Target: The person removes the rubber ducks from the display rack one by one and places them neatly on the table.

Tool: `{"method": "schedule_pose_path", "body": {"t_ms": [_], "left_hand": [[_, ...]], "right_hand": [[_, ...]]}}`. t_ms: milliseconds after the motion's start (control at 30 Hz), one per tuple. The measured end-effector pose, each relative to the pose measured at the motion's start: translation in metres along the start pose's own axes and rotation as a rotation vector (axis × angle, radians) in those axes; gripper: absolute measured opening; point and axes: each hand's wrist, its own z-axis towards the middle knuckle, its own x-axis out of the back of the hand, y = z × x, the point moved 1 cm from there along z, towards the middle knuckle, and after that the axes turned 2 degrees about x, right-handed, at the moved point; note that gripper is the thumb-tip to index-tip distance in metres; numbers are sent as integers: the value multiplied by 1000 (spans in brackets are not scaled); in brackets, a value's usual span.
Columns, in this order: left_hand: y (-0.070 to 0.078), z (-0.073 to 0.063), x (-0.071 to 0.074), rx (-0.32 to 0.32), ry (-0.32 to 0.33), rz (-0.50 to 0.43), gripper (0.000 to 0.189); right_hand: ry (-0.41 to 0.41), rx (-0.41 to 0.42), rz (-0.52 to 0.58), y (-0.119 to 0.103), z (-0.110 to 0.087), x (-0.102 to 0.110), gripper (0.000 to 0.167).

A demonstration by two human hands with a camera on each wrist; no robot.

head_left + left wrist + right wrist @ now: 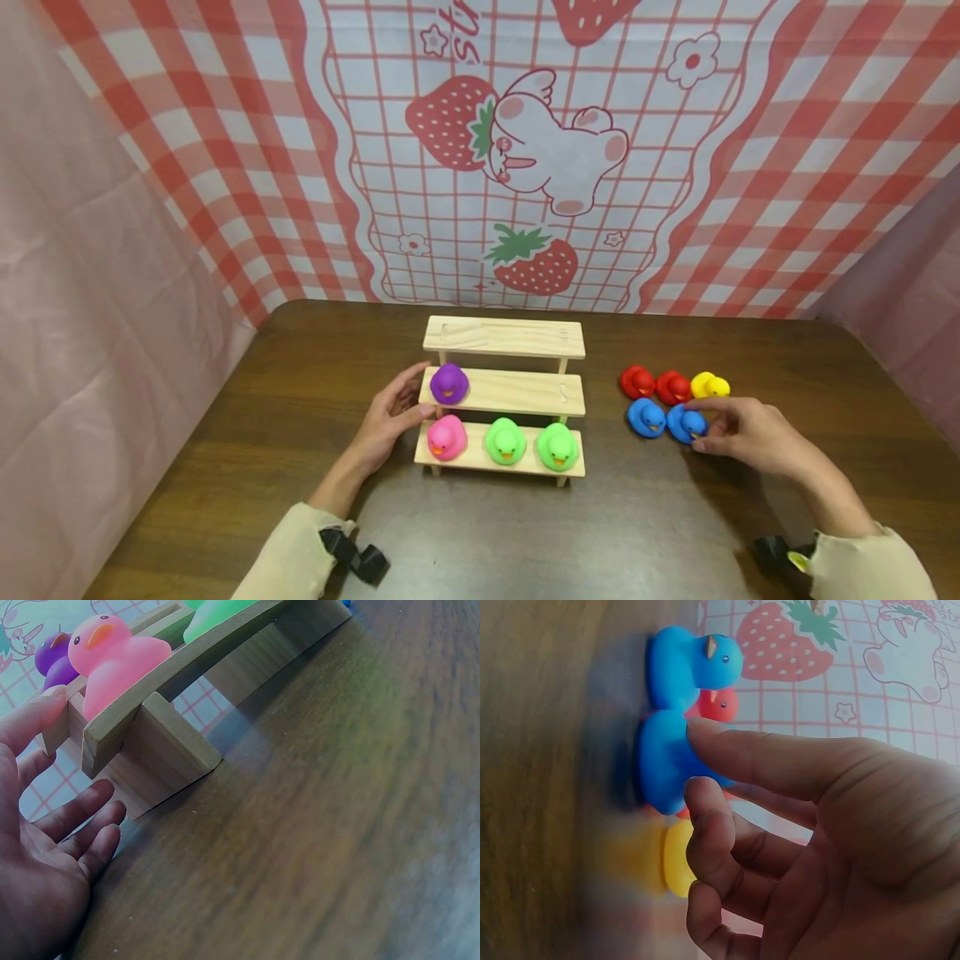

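Observation:
A three-step wooden rack [525, 390] stands mid-table. My left hand [386, 421] is at its left side, with thumb and forefinger holding the end of the middle shelf; the other fingers are loosely bent in the left wrist view. A purple rubber duck [449, 384] sits on that shelf beside the thumb. On the lowest shelf are a pink duck [446, 438] and two green ducks, one in the middle [505, 442] and one at right [557, 447]. To the right, my right hand [757, 433] pinches a blue duck [684, 423] between thumb and fingers, low at the tabletop.
Another blue duck [646, 418] stands left of the pinched one. Behind them are two red ducks [637, 382] and a yellow duck [709, 386]. The rack's top shelf [502, 337] is bare wood. A checked strawberry cloth [525, 250] hangs behind the table.

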Motion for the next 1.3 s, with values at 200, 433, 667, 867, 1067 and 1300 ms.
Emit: {"method": "schedule_pose_path", "body": {"t_ms": [200, 433, 667, 867, 1067, 1300], "left_hand": [[0, 0, 0, 7, 4, 4, 63], [-1, 1, -1, -2, -6, 5, 62], [-1, 1, -2, 0, -8, -4, 63], [0, 1, -1, 0, -4, -17, 64], [0, 1, -1, 3, -2, -17, 64], [0, 0, -1, -4, -1, -10, 63]], "right_hand": [[25, -19, 3, -6, -4, 7, 47], [93, -20, -8, -16, -9, 18, 44], [114, -4, 15, -32, -10, 23, 44], [133, 30, 30, -52, -8, 27, 42], [159, 69, 50, -73, -5, 28, 40], [142, 89, 71, -94, 4, 25, 39]]}}
